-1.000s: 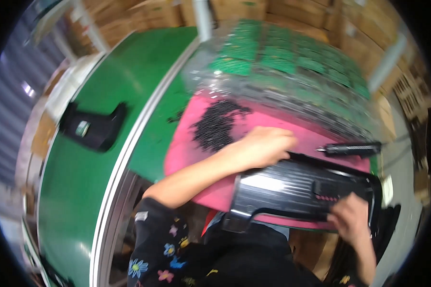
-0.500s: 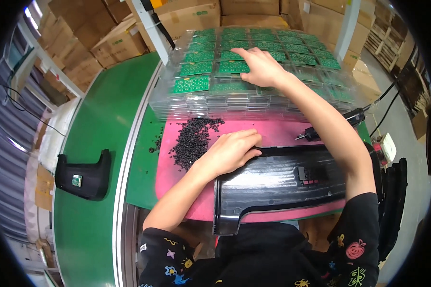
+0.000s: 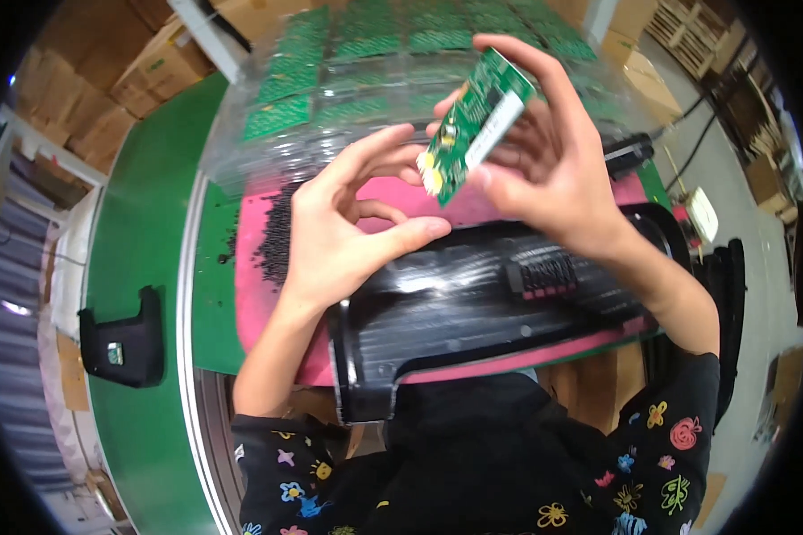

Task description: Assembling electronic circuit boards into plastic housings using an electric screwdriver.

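Observation:
A green circuit board (image 3: 473, 129) with a white strip and pale connectors is tilted up in front of me, gripped along its edges by my right hand (image 3: 553, 160). My left hand (image 3: 339, 223) is open beside it, thumb and fingers spread and curved toward the board's lower end; no contact between them can be made out. Below both hands lies a glossy black plastic housing (image 3: 455, 312), hollow side up, with a slotted opening right of its middle. Behind, clear trays (image 3: 232, 147) hold rows of similar green boards.
Small black screws or pellets (image 3: 277, 236) are heaped on the pink mat (image 3: 254, 316). A dark power screwdriver (image 3: 629, 153) lies at right. On the green conveyor (image 3: 152, 236) at left rests a black part (image 3: 125, 343) with a small board. Cardboard boxes (image 3: 156, 67) stand behind.
My right hand has lifted a circuit board from the trays and brought it nearer. My left hand has come off the housing's edge and opened beside the board. The whole view has shifted.

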